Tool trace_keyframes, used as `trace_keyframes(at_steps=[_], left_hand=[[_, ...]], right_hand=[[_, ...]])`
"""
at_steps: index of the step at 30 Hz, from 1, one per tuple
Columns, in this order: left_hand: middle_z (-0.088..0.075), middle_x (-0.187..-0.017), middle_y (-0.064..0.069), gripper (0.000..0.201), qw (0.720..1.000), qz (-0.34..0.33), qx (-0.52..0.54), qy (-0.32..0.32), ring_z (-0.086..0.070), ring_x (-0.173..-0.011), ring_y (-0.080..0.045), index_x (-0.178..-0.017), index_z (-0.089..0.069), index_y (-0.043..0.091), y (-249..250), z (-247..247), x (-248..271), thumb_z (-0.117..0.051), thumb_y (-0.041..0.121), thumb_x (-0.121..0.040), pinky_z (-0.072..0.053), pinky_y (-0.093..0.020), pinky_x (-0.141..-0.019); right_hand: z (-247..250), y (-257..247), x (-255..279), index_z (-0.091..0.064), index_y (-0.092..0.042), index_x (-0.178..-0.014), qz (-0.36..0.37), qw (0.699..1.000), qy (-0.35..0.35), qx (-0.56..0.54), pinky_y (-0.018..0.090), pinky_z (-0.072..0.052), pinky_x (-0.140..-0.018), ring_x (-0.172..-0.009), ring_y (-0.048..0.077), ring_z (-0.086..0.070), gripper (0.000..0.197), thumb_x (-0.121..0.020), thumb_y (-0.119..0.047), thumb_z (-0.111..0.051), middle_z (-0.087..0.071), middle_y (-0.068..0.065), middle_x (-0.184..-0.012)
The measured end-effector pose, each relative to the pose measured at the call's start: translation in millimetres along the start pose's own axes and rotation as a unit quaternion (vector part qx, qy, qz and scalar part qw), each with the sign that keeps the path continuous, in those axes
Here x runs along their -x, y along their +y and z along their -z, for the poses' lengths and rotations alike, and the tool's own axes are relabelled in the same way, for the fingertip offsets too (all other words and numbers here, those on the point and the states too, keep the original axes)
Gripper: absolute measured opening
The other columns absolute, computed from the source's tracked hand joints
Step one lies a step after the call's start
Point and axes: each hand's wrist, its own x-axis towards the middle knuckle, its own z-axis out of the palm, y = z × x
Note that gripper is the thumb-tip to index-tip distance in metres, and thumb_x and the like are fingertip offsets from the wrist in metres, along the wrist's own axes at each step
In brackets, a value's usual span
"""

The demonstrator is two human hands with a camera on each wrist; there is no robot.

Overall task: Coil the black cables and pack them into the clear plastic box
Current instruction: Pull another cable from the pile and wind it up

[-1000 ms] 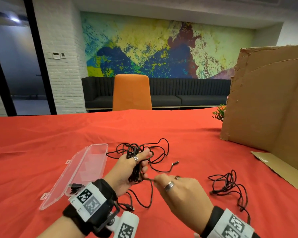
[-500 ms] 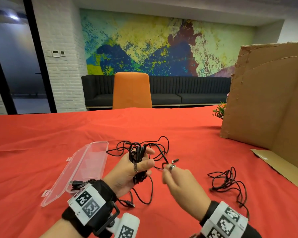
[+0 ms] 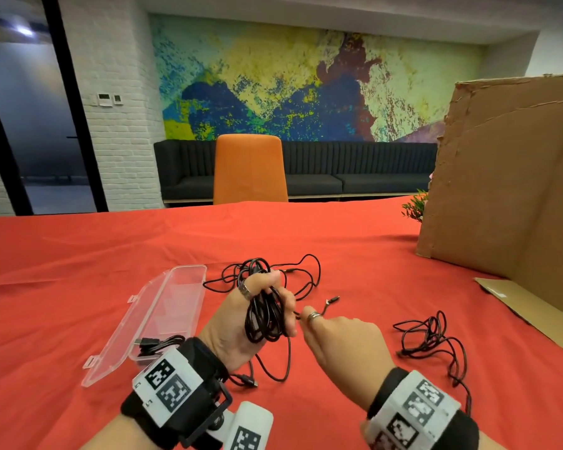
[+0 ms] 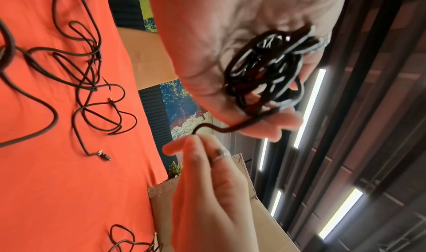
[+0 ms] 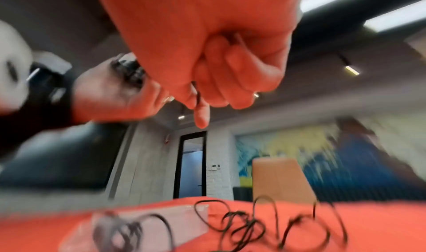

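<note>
**Limp cable, half wound: we hold the loops and feed the tail**

We take the clear plastic box [image 3: 163,306] as our landmark; it lies open on the red counter [image 3: 78,254], and near its closer end we see a black cable already inside [image 3: 155,344].

Just right of the box, our left hand [image 3: 241,323] is raised off the counter with its fingers [image 3: 286,306] curled round a bundle of black loops [image 3: 264,316]. This cable looks light and thoroughly limp, with no spring of its own, so we judge the loops will slump and spread the moment the grip loosens. The best hold is across the whole bundle at one spot, as the left wrist view shows, with the thumb clamping the crossings.

Further right of the box, our right hand [image 3: 342,339] pinches the free tail [image 4: 214,128] between thumb and forefinger, the other fingers curled in. We judge the sheath smooth enough to slide through a light pinch, which suits guiding it round. The plug end [image 3: 333,300] is the one stiff part, and a good place to finish the wrap.

Beyond the left hand, loose slack [image 3: 303,277] sprawls on the counter. Farthest right from the box, another tangled cable [image 3: 433,339] lies well apart, short of the cardboard sheet [image 3: 514,177]; it will likely snag on itself if lifted by one strand.
</note>
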Motion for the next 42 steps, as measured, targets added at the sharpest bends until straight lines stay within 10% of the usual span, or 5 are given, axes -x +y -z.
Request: trace_keyframes(at_steps=[3, 11, 21, 32, 42], left_hand=[[-0.044, -0.046, 0.001, 0.038, 1.000, -0.003, 0.001, 0.022, -0.046, -0.038, -0.013, -0.047, -0.052, 0.019, 3.2, 4.5, -1.5, -0.065, 0.043, -0.074, -0.046, -0.026, -0.053], [-0.040, -0.058, 0.004, 0.025, 0.997, -0.064, -0.020, 0.035, -0.045, -0.048, -0.007, -0.056, -0.054, 0.022, 2.4, 9.3, -3.7, -0.078, 0.018, -0.053, -0.049, -0.023, -0.054], [-0.040, -0.054, 0.007, 0.031, 0.992, -0.043, -0.107, 0.057, -0.046, -0.044, -0.009, -0.078, -0.046, 0.011, -5.9, 5.1, -4.7, -0.071, 0.013, -0.060, -0.048, -0.039, -0.071], [-0.035, -0.049, 0.008, 0.026, 0.998, 0.011, 0.062, -0.005, -0.038, -0.043, -0.007, -0.055, -0.048, 0.020, 10.2, 37.9, 1.9, -0.073, 0.015, -0.057, -0.056, -0.034, -0.071], [-0.045, -0.053, 0.003, 0.021, 0.989, -0.051, 0.080, 0.112, -0.047, -0.047, -0.010, -0.054, -0.052, 0.017, 15.1, 63.7, 11.8, -0.060, 0.001, -0.067, -0.053, -0.028, -0.054]], right_hand=[[-4.9, 14.3, 0.4, -0.039, -0.030, -0.091, 0.007, 0.981, 0.019, -0.193, 0.038, -0.035, -0.060, -0.084, 0.034, -0.059, 0.021, -0.098, -0.046, -0.026, -0.061, 0.003, -0.074], [-3.3, -2.8, 15.6, -0.024, -0.036, -0.079, 0.035, 0.964, 0.050, -0.260, 0.038, -0.035, -0.057, -0.057, 0.026, -0.040, 0.032, -0.076, -0.062, -0.005, -0.037, 0.000, -0.047], [2.6, -17.2, 14.1, -0.065, -0.025, -0.083, 0.066, 0.992, 0.102, 0.022, 0.020, -0.007, -0.041, -0.025, 0.021, -0.044, 0.019, -0.067, -0.032, -0.058, -0.044, 0.000, -0.032], [-9.9, 12.2, -6.0, -0.057, -0.020, -0.100, 0.184, 0.908, -0.047, -0.374, 0.009, -0.033, -0.073, -0.077, -0.006, -0.047, 0.026, -0.096, -0.029, -0.033, -0.048, -0.024, -0.077], [-15.0, -4.0, -37.1, -0.071, -0.027, -0.089, 0.316, 0.943, 0.103, -0.008, 0.027, -0.047, -0.051, -0.073, 0.015, -0.038, 0.027, -0.074, -0.008, -0.058, -0.050, -0.004, -0.074]])
